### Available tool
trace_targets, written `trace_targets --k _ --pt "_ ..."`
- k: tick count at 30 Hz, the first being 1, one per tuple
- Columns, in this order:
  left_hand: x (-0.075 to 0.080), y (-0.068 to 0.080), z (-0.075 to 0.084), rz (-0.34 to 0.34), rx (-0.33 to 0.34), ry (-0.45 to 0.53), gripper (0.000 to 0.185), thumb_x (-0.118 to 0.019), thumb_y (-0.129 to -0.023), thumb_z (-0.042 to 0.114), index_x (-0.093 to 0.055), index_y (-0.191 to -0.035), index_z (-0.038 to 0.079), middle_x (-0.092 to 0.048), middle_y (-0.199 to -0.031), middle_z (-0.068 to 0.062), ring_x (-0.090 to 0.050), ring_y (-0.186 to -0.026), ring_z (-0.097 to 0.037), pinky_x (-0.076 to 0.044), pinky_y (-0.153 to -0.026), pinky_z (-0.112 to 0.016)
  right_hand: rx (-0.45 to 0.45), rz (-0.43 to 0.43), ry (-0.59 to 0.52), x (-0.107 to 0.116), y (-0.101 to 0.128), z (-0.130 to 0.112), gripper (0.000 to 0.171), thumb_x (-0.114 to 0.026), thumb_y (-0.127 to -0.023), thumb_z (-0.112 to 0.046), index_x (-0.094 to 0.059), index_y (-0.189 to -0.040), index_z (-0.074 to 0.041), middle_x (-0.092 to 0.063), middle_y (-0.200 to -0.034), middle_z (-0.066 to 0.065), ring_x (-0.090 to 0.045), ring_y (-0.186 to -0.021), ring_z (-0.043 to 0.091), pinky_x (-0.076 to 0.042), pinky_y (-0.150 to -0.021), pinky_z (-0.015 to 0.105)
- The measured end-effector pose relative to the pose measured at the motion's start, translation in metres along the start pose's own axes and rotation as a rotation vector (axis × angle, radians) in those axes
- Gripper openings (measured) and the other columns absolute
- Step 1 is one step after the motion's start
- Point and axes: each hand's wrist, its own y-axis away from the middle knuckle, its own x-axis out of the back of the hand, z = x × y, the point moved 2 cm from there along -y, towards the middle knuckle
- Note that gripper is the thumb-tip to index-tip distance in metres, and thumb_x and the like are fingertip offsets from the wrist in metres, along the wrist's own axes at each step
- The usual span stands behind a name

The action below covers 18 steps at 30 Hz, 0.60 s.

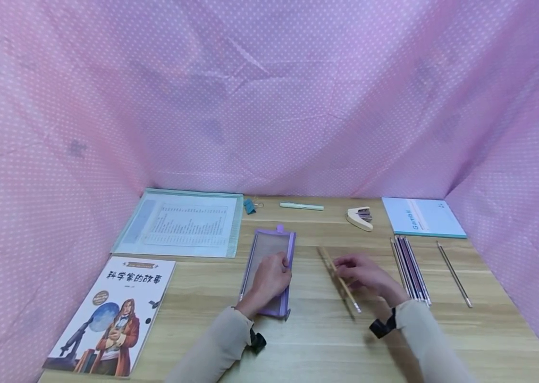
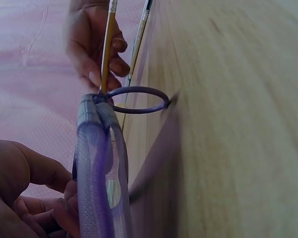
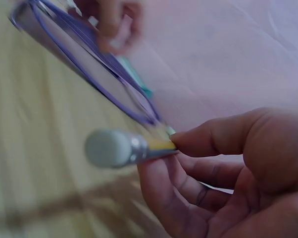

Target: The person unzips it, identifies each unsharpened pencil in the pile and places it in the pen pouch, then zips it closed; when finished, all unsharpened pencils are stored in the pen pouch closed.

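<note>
A purple mesh pencil case [image 1: 269, 268] lies flat on the wooden table [image 1: 308, 340]. My left hand [image 1: 269, 276] rests on its lower half, fingers at the case's right edge. In the left wrist view the case's purple edge [image 2: 97, 168] and its ring pull [image 2: 139, 99] show, with my fingers [image 2: 45, 208] curled at the edge. My right hand [image 1: 362, 274] pinches a yellow pencil [image 1: 341, 282] with a white eraser end, held just above the table to the right of the case. The eraser tip [image 3: 109, 148] and pinching fingers [image 3: 198, 163] fill the right wrist view.
A row of several pencils [image 1: 410, 268] lies right of my right hand, one more pen [image 1: 453, 274] farther right. A blue notebook [image 1: 420, 217], stapler [image 1: 360, 218], mint pen [image 1: 300, 206], binder clip [image 1: 250, 206], document folder [image 1: 183, 223] and a book [image 1: 116, 314] lie around. Pink cloth walls enclose the table.
</note>
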Motion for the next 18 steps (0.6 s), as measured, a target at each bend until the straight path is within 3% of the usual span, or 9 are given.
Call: trace_targets --k 9,13,18 --pt "-0.001 0.0 -0.001 0.021 -0.005 -0.039 0.008 -0.065 -0.08 -0.001 -0.062 -0.081 0.007 -0.063 -0.068 -0.005 -0.053 -0.055 -0.013 -0.04 -0.047 -0.023 -0.016 -0.092 0.016 -0.052 -0.034 -0.012 0.04 -0.057 -0.093 -0.008 -0.057 -0.128 0.011 -0.067 -0.087 0.004 -0.059 -0.069 0.01 -0.051 -0.056 0.021" --pt "-0.001 0.0 -0.001 0.016 -0.003 -0.048 0.008 -0.065 -0.079 0.0 -0.062 -0.082 0.007 -0.062 -0.068 -0.005 -0.052 -0.056 -0.013 -0.039 -0.047 -0.023 -0.017 -0.041 0.001 -0.062 -0.047 -0.018 0.038 -0.056 -0.092 -0.006 -0.058 -0.126 0.011 -0.065 -0.085 0.004 -0.059 -0.068 0.01 -0.053 -0.056 0.021" --pt "0.0 -0.001 -0.002 0.008 -0.009 -0.044 0.007 -0.064 -0.079 -0.001 -0.062 -0.082 0.006 -0.061 -0.066 -0.004 -0.052 -0.056 -0.013 -0.038 -0.047 -0.023 -0.059 0.066 -0.15 -0.074 -0.06 -0.025 0.037 -0.055 -0.093 -0.002 -0.055 -0.127 0.014 -0.066 -0.084 0.003 -0.062 -0.069 0.01 -0.056 -0.058 0.022"
